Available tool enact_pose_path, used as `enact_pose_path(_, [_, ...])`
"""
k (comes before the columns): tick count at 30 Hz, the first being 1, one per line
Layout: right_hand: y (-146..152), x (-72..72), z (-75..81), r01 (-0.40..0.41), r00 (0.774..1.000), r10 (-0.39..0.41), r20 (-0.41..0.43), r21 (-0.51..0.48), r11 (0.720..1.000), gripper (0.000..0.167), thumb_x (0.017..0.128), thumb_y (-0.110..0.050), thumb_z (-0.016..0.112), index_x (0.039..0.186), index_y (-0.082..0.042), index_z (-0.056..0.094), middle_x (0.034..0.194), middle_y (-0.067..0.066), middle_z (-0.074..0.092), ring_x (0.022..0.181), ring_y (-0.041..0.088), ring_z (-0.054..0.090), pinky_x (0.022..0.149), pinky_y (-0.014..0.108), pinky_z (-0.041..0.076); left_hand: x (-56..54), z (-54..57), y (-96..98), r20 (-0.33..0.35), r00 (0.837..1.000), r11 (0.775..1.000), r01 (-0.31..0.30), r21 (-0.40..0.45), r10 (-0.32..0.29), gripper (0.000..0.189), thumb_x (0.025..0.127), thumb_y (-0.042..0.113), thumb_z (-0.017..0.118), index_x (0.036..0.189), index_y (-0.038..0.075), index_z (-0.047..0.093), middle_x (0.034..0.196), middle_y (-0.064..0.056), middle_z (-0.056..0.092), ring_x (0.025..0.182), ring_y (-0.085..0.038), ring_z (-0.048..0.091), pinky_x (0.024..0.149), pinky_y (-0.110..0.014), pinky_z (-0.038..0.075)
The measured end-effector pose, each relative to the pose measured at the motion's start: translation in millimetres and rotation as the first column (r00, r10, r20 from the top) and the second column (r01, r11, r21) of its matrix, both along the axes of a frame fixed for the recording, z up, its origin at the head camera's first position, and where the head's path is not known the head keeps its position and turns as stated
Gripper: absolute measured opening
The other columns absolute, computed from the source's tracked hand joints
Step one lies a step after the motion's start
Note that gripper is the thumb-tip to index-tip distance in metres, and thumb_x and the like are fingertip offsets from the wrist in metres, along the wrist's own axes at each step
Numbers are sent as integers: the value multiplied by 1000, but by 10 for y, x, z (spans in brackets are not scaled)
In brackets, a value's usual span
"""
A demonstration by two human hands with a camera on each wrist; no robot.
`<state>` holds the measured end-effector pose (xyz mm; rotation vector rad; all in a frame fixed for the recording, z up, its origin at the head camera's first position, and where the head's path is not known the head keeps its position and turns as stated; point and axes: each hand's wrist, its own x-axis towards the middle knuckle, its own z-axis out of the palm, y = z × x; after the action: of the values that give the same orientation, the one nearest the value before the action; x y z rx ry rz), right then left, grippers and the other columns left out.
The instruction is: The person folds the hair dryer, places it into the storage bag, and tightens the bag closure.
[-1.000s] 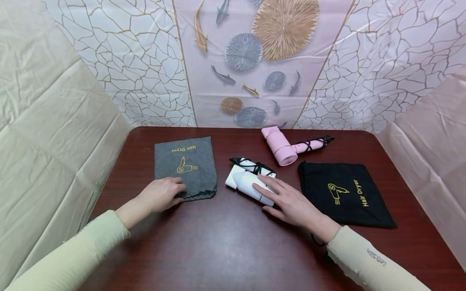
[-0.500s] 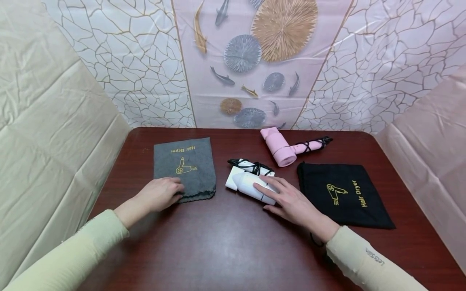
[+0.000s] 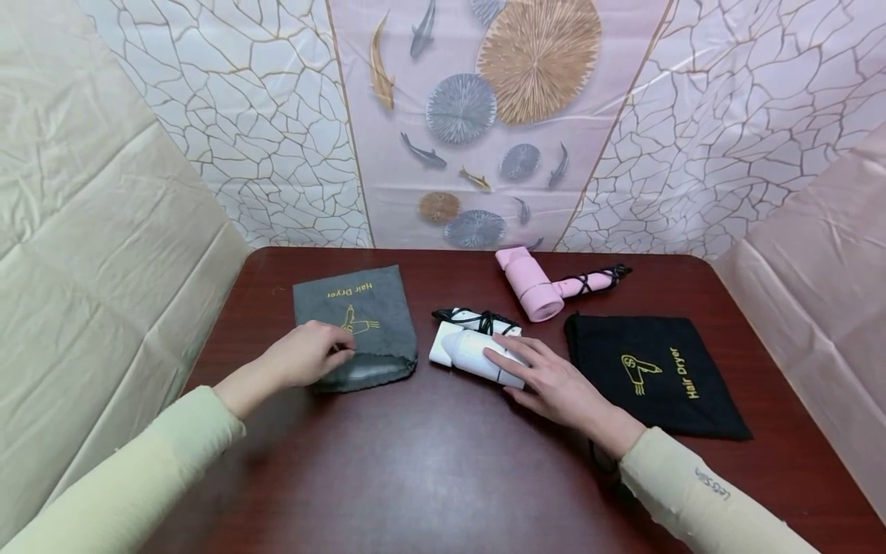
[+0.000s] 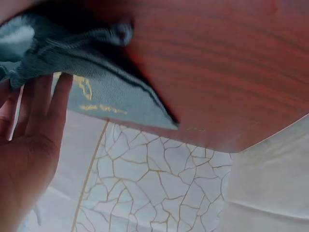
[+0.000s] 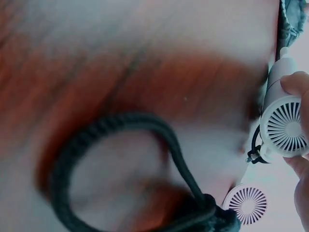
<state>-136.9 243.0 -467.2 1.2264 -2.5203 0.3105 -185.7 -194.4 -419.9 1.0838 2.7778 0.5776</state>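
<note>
My left hand [image 3: 311,355] pinches the mouth edge of a grey cloth drawstring bag [image 3: 388,308], printed with yellow "Hair Dryer" lettering. The bag's upper layer is raised, and its opening shows as a gap; in the left wrist view the grey bag [image 4: 116,96] hangs from the fingertips. At the centre, my right hand [image 3: 557,388] holds the rear of a white hair dryer [image 3: 477,354], its folded handle wrapped in black cord. In the right wrist view, thumb and fingers lie on opposite sides of the white dryer's round grille [image 5: 285,123].
A pink hair dryer [image 3: 529,285] with a cord-wrapped handle lies at the back right. To the right is a flat black drawstring bag [image 3: 664,377]; its black cord loop [image 5: 116,121] is close to the right wrist camera. Fabric walls enclose the brown table [image 3: 415,477].
My left hand has lifted the grey bag's upper layer, so its mouth now gapes. My right hand has stayed on the white hair dryer.
</note>
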Motion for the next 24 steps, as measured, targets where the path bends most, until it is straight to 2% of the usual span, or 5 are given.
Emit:
enact_pose_path(6, [0, 4, 131, -6, 1000, 5, -23, -20, 1000, 77, 84, -18, 89, 154, -12, 57, 154, 15, 56, 130, 35, 59, 97, 50, 59, -127, 165, 82, 99, 992, 993, -92, 80, 84, 11, 101, 9, 71, 94, 11, 78, 83, 8, 70, 75, -7, 62, 72, -34, 53])
enact_pose_path(11, [40, 8, 230, -22, 998, 18, -58, -72, 997, 72, 84, -19, 85, 151, -9, 61, 149, 17, 60, 127, 36, 62, 95, 51, 59, -211, 277, 136, 208, 966, 981, -174, 83, 154, 11, 103, 15, 70, 100, 13, 80, 88, 5, 75, 73, -9, 66, 82, -40, 53])
enact_pose_path(16, [116, 51, 330, -22, 997, 14, -79, -104, 994, 60, 94, -25, 75, 149, -6, 62, 147, 17, 61, 127, 37, 61, 98, 51, 57, -281, 340, 188, 359, 913, 965, -244, 92, 196, 13, 105, 18, 67, 104, 10, 77, 86, 0, 74, 62, -15, 67, 77, -40, 59])
enact_pose_path(18, [140, 85, 387, -19, 996, 9, -88, -111, 994, 54, 100, -30, 67, 148, -7, 62, 147, 16, 61, 127, 36, 61, 99, 51, 57, -314, 350, 208, 420, 883, 955, -278, 105, 211, 14, 105, 18, 67, 105, 8, 77, 81, -1, 70, 61, -16, 68, 67, -38, 62])
enact_pose_path(24, [125, 189, 610, -45, 989, 22, -149, -154, 987, 53, 111, -43, 49, 146, -7, 65, 147, 16, 63, 127, 36, 62, 101, 47, 55, -406, 423, 271, 580, 787, 929, -346, 133, 209, 18, 106, 19, 67, 111, 3, 75, 78, -4, 60, 70, -19, 67, 71, -41, 65])
